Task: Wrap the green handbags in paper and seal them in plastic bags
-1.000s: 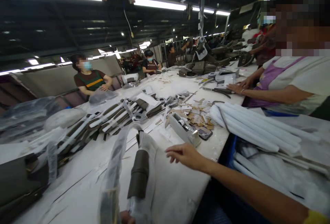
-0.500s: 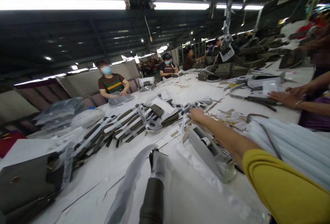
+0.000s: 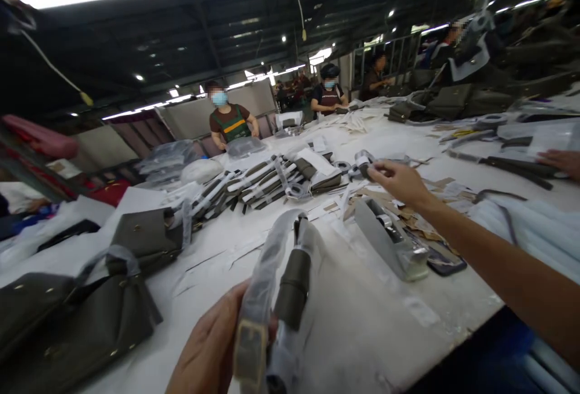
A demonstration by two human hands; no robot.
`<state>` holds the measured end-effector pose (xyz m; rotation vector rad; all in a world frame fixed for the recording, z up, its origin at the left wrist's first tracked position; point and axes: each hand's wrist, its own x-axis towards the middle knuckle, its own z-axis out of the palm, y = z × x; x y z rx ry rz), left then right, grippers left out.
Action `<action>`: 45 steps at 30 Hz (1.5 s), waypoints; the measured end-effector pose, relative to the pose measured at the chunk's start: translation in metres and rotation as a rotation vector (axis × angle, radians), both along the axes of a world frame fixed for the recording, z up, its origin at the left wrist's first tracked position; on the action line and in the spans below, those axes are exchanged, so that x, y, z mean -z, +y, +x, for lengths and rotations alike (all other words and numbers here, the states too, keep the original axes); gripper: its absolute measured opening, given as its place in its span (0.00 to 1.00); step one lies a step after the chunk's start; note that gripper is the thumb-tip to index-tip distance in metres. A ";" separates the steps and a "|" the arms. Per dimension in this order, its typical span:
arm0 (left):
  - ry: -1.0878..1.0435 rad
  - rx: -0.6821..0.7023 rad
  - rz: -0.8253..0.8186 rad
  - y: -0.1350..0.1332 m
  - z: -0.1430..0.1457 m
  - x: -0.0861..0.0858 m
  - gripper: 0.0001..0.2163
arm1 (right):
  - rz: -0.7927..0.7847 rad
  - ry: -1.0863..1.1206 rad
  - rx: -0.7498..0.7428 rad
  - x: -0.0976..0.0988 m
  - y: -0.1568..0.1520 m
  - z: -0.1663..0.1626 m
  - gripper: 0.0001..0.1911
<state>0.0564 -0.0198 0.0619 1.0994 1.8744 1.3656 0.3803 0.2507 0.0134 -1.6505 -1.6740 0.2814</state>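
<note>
My left hand (image 3: 211, 339) is closed around the near end of an olive-grey bag strap (image 3: 293, 290), part of it wrapped in clear plastic, with a gold-toned buckle (image 3: 251, 345) by the fingers. Over the far side of the table, my right hand (image 3: 396, 182) pinches a small coiled strap (image 3: 364, 165) in clear wrap, raised a little above the tabletop. Below my right forearm stands a grey tape dispenser (image 3: 385, 237). Beside the coil lies a pile of wrapped straps (image 3: 263, 182).
Olive bags (image 3: 77, 321) lie at the left. Cardboard scraps (image 3: 421, 216) and a dark phone (image 3: 446, 261) sit near the dispenser. A co-worker's hand (image 3: 562, 161) is at the right edge. Masked people (image 3: 233, 122) work across the white table (image 3: 353, 315).
My left hand has come into view and closed on the strap. My right hand has lifted a coil from beside the pile. The view has swung left.
</note>
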 end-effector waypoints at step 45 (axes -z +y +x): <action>-0.109 0.498 -0.093 0.016 -0.055 -0.046 0.19 | -0.300 -0.793 -0.339 0.059 0.036 -0.071 0.14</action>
